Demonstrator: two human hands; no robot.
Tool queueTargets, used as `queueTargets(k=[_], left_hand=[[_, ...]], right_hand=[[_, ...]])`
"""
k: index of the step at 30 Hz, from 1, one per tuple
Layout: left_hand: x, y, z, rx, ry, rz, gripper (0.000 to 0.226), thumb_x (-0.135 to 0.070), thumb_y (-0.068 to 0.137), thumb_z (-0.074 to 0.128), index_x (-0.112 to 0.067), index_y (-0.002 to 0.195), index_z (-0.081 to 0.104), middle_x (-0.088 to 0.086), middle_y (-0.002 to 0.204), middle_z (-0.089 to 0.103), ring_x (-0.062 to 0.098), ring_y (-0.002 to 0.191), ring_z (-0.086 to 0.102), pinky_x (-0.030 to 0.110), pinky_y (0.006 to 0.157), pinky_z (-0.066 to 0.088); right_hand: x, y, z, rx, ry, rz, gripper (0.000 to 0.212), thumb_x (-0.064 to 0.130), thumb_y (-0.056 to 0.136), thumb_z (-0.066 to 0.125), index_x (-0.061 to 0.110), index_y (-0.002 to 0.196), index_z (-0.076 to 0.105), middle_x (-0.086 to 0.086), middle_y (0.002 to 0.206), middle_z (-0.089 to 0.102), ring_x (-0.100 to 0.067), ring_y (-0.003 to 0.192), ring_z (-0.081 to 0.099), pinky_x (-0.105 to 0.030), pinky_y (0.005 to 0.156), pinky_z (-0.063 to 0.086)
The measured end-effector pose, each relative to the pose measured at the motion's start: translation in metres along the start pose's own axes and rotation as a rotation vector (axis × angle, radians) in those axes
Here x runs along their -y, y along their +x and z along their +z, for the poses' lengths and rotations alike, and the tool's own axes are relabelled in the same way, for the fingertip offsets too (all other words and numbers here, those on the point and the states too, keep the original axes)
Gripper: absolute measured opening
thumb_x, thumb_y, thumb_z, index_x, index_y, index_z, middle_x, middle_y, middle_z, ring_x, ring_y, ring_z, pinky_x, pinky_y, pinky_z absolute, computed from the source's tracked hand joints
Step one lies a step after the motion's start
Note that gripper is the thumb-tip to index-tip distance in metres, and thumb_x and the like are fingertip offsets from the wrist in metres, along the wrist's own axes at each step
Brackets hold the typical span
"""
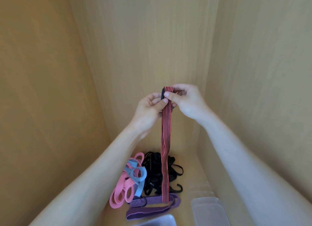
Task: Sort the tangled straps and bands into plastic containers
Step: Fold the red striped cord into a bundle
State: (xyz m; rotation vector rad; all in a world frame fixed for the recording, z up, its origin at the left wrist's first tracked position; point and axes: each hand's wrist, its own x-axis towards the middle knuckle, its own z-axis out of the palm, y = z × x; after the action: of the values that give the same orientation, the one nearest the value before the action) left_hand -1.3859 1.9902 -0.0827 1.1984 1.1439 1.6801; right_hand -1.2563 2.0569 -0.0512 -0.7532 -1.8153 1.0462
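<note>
Arms outstretched, left hand (pixel 150 108) and right hand (pixel 188 101) together, fingers (pixel 174 97) curled.

The lone head-worn camera looked forward and down, close behind the left hand (pixel 149 108) and right hand (pixel 188 100), into a wooden corner (pixel 209 56).

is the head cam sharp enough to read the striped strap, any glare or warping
Head view: soft even light, no glare; the striped strap shows crisp stripes; wide-angle warping bows the wooden walls; the clear containers at the bottom edge look faint and cut off.
</note>
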Motion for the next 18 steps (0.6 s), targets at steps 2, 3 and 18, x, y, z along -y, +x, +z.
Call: queueTargets(k=[2,3,18], left_hand=[[0.002,-0.001,0.0,0.001,0.004,-0.018,0.022,-0.008,0.1,0.058,0.001,0.121,0.06,0.01,0.099,0.077,0.026,0.099,0.073,0.046,0.098,0.054],[0.003,-0.002,-0.002,0.011,0.016,-0.034,0.027,-0.011,0.1,0.059,0.003,0.123,0.059,0.011,0.102,0.077,0.028,0.101,0.073,0.045,0.098,0.054],[0.018,-0.011,-0.01,0.069,0.166,-0.174,0.031,-0.023,0.106,0.049,-0.001,0.107,0.07,0.016,0.093,0.076,0.025,0.083,0.074,0.038,0.082,0.059]], right_hand=[[-0.001,0.001,0.0,-0.012,0.004,0.003,0.006,0.013,0.091,0.074,0.017,0.094,0.073,-0.012,0.083,0.067,-0.008,0.056,0.061,-0.019,0.055,0.053],[0.0,0.002,0.001,-0.015,0.017,0.005,0.006,0.013,0.091,0.075,0.018,0.092,0.073,-0.01,0.082,0.068,-0.008,0.057,0.061,-0.019,0.054,0.051],[-0.009,-0.031,0.013,-0.146,0.035,-0.236,0.025,0.001,0.08,0.081,0.017,0.097,0.074,-0.01,0.101,0.061,-0.009,0.066,0.061,-0.01,0.052,0.045]])
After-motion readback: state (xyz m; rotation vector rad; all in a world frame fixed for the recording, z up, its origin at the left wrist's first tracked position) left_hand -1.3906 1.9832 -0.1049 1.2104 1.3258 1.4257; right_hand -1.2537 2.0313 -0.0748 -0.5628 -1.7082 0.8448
